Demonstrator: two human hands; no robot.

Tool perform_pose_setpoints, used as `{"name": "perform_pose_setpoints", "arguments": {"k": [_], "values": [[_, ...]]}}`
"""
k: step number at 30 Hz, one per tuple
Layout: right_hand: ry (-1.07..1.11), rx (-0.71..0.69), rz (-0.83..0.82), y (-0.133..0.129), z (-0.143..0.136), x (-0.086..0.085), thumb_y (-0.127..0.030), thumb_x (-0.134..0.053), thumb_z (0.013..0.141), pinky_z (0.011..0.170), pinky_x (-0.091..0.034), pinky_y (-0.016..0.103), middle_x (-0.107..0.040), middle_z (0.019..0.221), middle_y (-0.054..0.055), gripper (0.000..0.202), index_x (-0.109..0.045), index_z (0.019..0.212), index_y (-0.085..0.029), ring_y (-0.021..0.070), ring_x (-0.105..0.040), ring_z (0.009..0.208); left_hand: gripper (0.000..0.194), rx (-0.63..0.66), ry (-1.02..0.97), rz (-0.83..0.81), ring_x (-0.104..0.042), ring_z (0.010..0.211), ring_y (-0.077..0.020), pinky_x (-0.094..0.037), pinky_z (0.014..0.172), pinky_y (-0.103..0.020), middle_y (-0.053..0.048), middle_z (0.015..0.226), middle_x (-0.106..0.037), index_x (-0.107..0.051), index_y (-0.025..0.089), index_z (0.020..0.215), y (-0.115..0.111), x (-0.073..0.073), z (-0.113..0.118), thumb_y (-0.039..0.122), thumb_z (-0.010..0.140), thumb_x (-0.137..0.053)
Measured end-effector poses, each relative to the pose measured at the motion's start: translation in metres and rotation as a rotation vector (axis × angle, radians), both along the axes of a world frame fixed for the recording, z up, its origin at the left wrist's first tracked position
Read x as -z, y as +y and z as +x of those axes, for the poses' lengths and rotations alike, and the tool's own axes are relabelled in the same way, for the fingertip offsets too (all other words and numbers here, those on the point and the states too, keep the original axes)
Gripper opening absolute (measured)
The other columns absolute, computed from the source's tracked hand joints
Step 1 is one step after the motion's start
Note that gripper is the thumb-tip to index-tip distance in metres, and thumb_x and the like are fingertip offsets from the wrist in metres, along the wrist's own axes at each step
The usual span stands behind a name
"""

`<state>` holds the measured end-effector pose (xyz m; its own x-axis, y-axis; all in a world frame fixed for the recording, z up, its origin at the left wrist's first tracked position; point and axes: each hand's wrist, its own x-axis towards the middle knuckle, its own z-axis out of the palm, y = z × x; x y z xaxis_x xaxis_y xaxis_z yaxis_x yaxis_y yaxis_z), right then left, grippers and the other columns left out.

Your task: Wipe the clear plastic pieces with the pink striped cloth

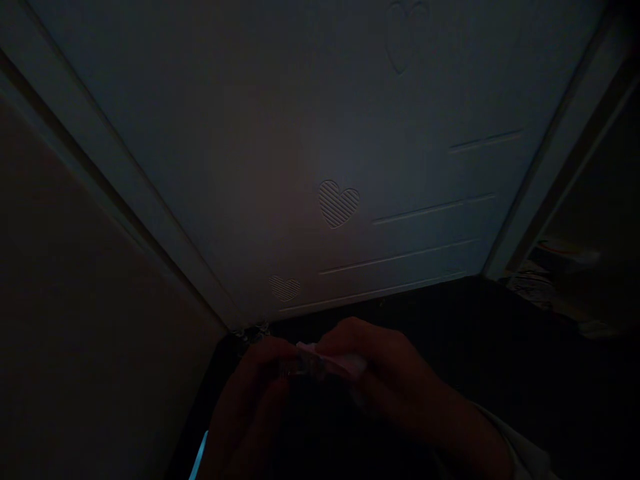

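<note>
The light is very dim. My left hand (253, 390) is closed, its thumb and fingers pinching a small, partly see-through piece (290, 369) whose kind I cannot make out. Close on its right, my right hand (387, 370) has its fingers closed on a pale, thin, folded thing (345, 362) that looks like a tissue or cloth. The pale folds touch or overlap the end of the small piece between both hands. Shadow hides the lower parts of both hands.
Ahead stands a pale door panel (240, 153) with heart outlines and grooved lines, framed on both sides. A wall (90, 320) rises at left. Dark floor (430, 313) lies below. Blurred pale items (565, 257) are at right; a bluish lit strip (199, 457) shows bottom left.
</note>
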<state>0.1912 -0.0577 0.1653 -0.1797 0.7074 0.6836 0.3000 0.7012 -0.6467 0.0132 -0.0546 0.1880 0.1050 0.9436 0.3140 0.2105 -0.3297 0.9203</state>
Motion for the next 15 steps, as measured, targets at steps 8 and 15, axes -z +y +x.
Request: {"name": "perform_pose_setpoints", "arguments": {"k": [8,15], "values": [[-0.037,-0.023,-0.126,-0.003,0.0,-0.005,-0.011,-0.047,0.087,0.066,-0.049,0.023,-0.072,0.085,0.003,0.024,-0.065,0.099,-0.019,0.0152,-0.066,0.08,0.009,0.108,-0.004,0.032,-0.064,0.069,-0.0172,-0.049,0.064,-0.024,0.002,0.077,-0.071,-0.069,0.029,0.085,0.004,0.003,-0.01,0.03,0.081,-0.061],[-0.045,0.0,-0.216,0.0,0.0,-0.006,-0.01,-0.051,0.078,0.054,-0.044,0.019,-0.07,0.074,0.001,0.019,-0.067,0.087,-0.017,0.0121,-0.061,0.063,0.013,-0.022,0.016,0.02,-0.065,0.069,-0.0207,-0.052,0.065,-0.029,0.0,0.075,-0.07,-0.067,0.027,0.082,0.0,0.013,-0.015,0.038,0.079,-0.063]]}}
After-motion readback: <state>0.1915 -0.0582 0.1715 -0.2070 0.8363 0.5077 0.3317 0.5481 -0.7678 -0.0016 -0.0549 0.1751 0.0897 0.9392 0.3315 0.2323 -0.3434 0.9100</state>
